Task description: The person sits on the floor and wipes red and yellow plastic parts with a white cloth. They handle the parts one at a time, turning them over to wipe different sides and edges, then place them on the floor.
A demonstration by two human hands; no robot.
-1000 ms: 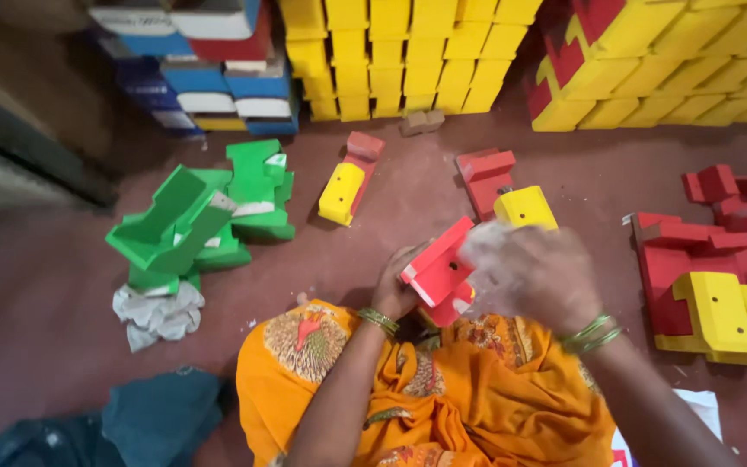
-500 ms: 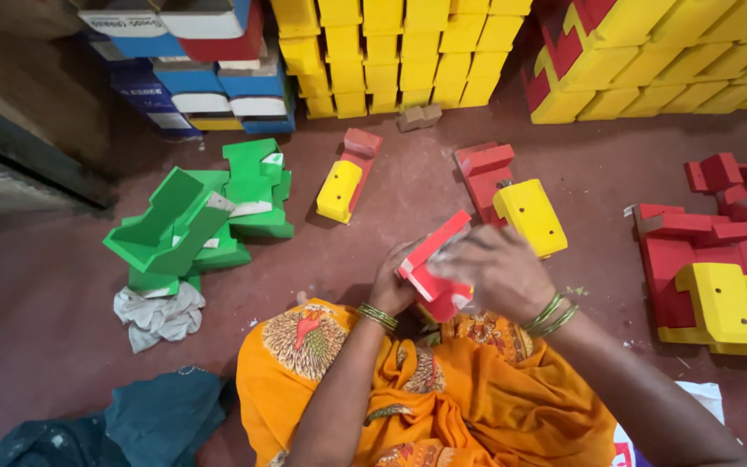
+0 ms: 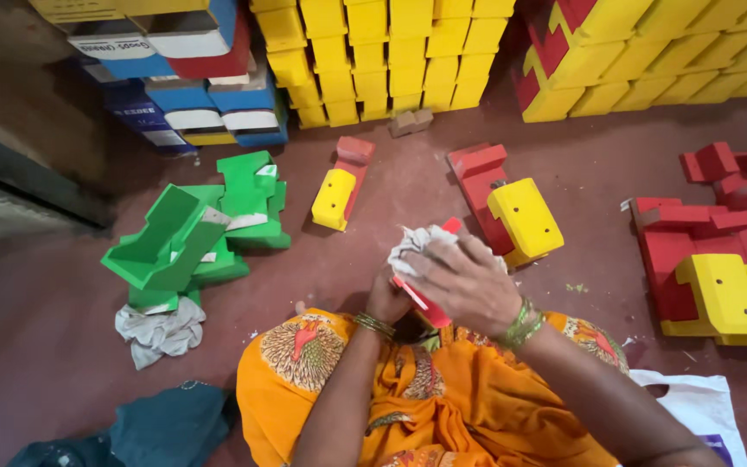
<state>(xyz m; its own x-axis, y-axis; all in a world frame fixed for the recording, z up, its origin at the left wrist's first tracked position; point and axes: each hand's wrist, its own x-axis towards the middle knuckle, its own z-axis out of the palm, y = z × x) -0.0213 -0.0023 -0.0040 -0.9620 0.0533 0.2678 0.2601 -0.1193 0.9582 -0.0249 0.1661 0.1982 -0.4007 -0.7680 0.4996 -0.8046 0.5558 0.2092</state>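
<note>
I sit on a dark red floor in an orange patterned garment. My left hand [image 3: 388, 298] grips a red plastic block [image 3: 425, 303] from below, just above my lap. My right hand [image 3: 464, 281] lies over the top of the block and presses a white cloth [image 3: 417, 242] against it. Most of the red block is hidden under that hand and the cloth. Bangles circle both wrists.
Green blocks [image 3: 196, 229] and a crumpled white rag [image 3: 159, 333] lie to my left. A yellow-and-red piece [image 3: 339, 195] and another [image 3: 512, 216] sit ahead. Red and yellow pieces [image 3: 711, 268] lie right. Stacked yellow blocks [image 3: 391, 52] and boxes [image 3: 192, 78] line the back.
The red block has tilted and come closer to my lap. My right hand with the cloth has slid over it, covering more of the block.
</note>
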